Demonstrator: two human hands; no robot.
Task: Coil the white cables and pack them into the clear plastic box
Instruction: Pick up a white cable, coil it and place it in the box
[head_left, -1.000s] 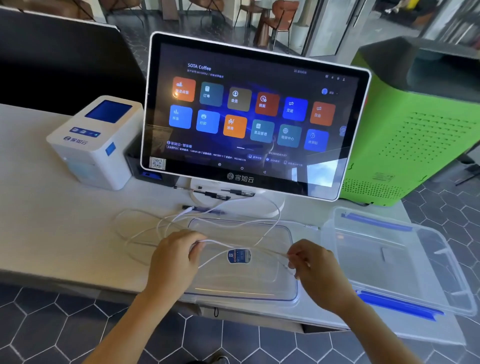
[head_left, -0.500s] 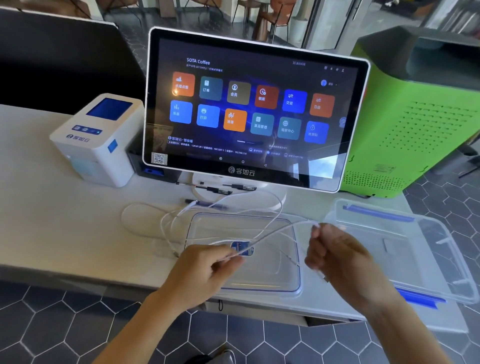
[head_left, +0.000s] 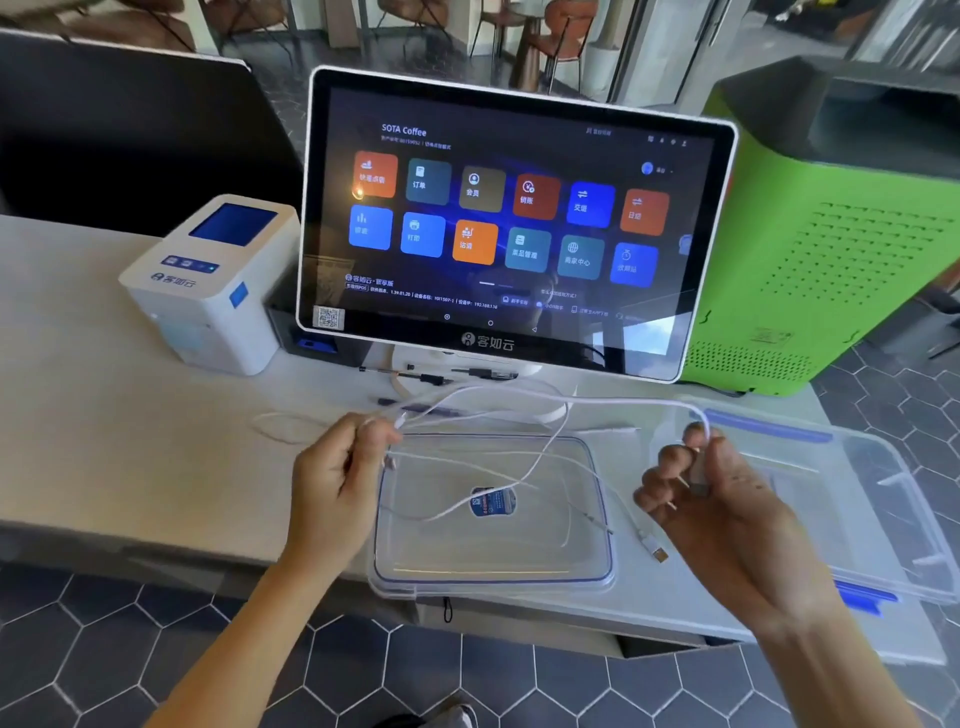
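A thin white cable (head_left: 587, 401) stretches in an arc between my two hands, above the table. My left hand (head_left: 340, 470) pinches strands of it near the left end. My right hand (head_left: 706, 493) is closed around the other part, palm up, with a plug end (head_left: 655, 551) dangling below it. More white cable loops (head_left: 280, 428) lie on the table to the left. The clear plastic box (head_left: 883, 499) stands open at the right. Its clear lid (head_left: 493, 571) with a blue sticker lies flat under the cable, between my hands.
A touchscreen terminal (head_left: 509, 228) stands just behind the lid, with pens and small connectors at its base. A white receipt printer (head_left: 208, 286) sits at the left. A green machine (head_left: 831, 234) is at the right, behind the box. The table's front edge runs below my wrists.
Both hands have lifted and spread apart. The cable between them has been drawn up off the lid, and my right hand has turned palm up.
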